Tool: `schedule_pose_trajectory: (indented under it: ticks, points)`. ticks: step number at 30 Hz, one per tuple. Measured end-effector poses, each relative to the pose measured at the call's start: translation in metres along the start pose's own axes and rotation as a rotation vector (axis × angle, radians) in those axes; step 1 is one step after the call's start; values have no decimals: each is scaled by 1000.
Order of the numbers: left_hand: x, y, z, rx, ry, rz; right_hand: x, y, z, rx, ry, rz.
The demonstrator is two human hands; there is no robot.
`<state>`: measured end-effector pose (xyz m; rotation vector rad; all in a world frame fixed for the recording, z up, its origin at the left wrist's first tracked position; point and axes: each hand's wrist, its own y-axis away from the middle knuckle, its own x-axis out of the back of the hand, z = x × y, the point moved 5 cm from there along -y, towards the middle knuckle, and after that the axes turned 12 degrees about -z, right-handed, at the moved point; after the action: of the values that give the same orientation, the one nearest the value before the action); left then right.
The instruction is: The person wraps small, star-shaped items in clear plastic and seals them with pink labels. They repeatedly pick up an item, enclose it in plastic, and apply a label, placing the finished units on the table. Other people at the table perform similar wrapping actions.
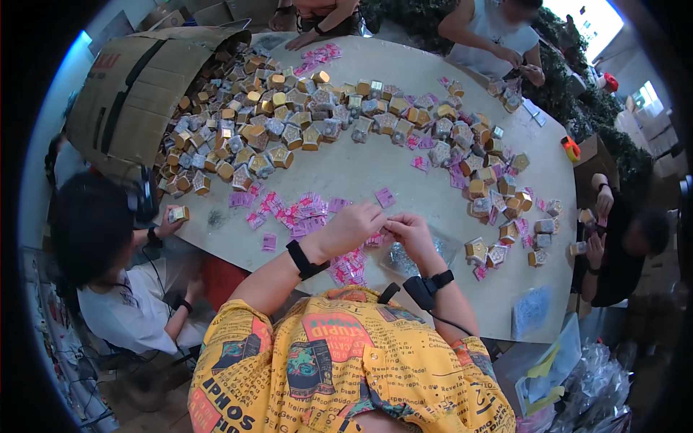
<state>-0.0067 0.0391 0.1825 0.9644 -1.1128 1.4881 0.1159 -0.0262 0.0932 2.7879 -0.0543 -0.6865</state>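
My left hand [355, 225] and my right hand [410, 237] come together over the near edge of the table, fingertips pinched and almost touching. Whatever lies between them is too small to make out. Below and to the left of the hands are scattered small pink-and-white printed packets [309, 206], and more packets [349, 268] lie right under my left wrist. A clear plastic bag [426, 254] with small shiny contents rests beneath my right hand and is partly covered by it.
Many small gold-and-white house-shaped boxes [281, 157] spread across the pale table [346, 173], spilling from a tipped cardboard carton [123, 94]. Several people work around the edge; one holds a box [178, 213] at left. A bluish clear bag [531, 312] lies near right, an orange-handled tool [571, 149] farther off.
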Motion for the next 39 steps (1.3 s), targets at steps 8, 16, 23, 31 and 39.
schedule_pose_trajectory:
  ticks: [8, 16, 23, 31, 39]
  points:
    - [-6, -10, -3, -138, -50, -20, 9, 2, -2, -127, 245, 40]
    - [-55, -23, -57, 255, 723, -136, -1, -1, -30, 238, 1077, 65]
    - [-129, -32, -107, 439, 1593, -459, -4, -16, -24, 396, 1718, -1]
    - [-95, -112, -219, 613, 28, -9, 28, -33, -27, 300, 1490, 115]
    - [-133, -122, -288, 792, 198, -73, 41, -23, -24, 227, 1243, 218]
